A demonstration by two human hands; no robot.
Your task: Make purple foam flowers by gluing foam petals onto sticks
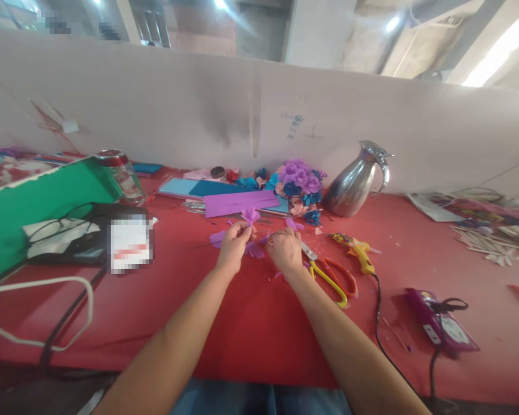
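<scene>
From where I stand, the person's left hand (234,245) has thumb and fingers pinched together on a small purple flower (250,215), which stands up from the fingertips, on the far side of the hand. The right hand (285,249) is close by on the other side, fingers curled in and low over the red table (251,323); I can't tell from here whether they grip anything. The flower is nearer the left hand than the right, and the two hands are a little apart.

Loose purple petals (217,238) lie just left of the left hand, with another petal (254,250) between the hands and one more (294,224) just beyond the right hand's fingers. Past both hands lies a flat purple sheet (237,203), and beyond the right hand sits a heap of purple, blue and pink flowers (300,178). Scissors (309,253) with yellow and red handles lie just right of the right hand; a yellow glue gun (363,257) lies farther right.
</scene>
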